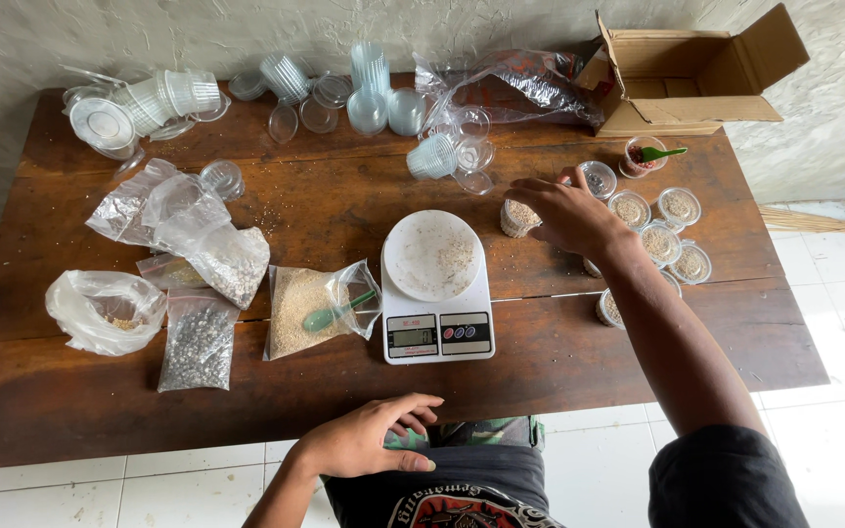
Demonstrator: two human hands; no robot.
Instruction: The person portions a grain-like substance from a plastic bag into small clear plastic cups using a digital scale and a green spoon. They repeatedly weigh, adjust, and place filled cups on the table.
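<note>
Nearest the camera, the left hand [369, 442] rests at the near edge of the dark brown wooden table [579, 372], fingers loosely curled and holding nothing. Just beyond it stands a white digital kitchen scale [437, 288] with a round pan that carries a thin scatter of pale seeds. To the left of the scale lies an open clear plastic bag of pale grain [315, 308] with a green plastic spoon [337, 311] laid across its mouth. Further left are a clear bag of dark speckled seeds [198, 344], a crumpled white plastic bag [105, 310] and several more half-emptied clear bags [183, 230].

The right hand [564, 210] reaches past the scale, palm down, its fingers spread over a small clear plastic cup filled with pale seeds [518, 218]. The fingertips touch the cup's top; whether they grip it I cannot tell. The cup stands upright just right of the scale's far corner, beside a cluster of filled, lidded cups [662, 230] partly hidden by the forearm.

At the far edge lie stacks of empty clear cups and lids [369, 88], a crinkled plastic wrapper [520, 88] and an open cardboard box [687, 78].
</note>
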